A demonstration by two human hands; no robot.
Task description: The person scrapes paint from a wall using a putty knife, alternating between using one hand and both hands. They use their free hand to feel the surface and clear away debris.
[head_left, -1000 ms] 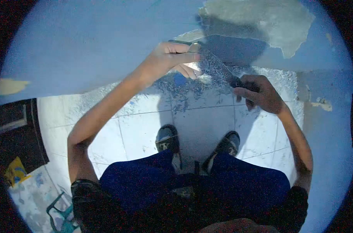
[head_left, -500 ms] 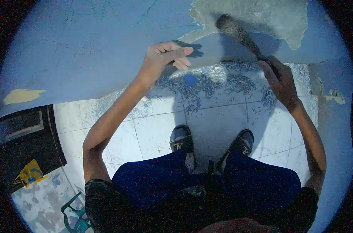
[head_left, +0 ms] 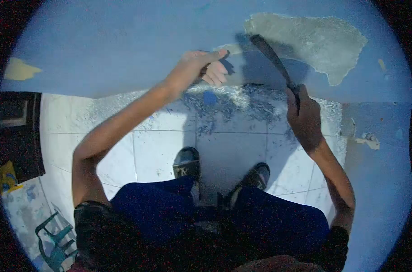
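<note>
My right hand [head_left: 305, 115] is closed around the handle of a long dark knife [head_left: 271, 54], which looks like a machete. The blade slants up and left, its tip overlapping the lower left edge of a bare grey patch [head_left: 310, 43] on the blue wall [head_left: 124, 45]. To the left, my left hand [head_left: 206, 68] is close to the wall's lower part. Its fingers are loosely curled, the thumb stands apart from them, and nothing shows between them.
Paint flakes [head_left: 237, 106] litter the white tiled floor [head_left: 156, 154] along the wall's foot. A second blue wall [head_left: 378, 181] runs down the right side. At lower left are a green plastic chair [head_left: 56, 240], a yellow bag [head_left: 7, 177] and a dark door-like panel [head_left: 15, 131].
The view has shifted, so the grey patch sits lower and more of it shows. The knife has turned more edge-on, still in my right hand. My left hand stays near the wall.
</note>
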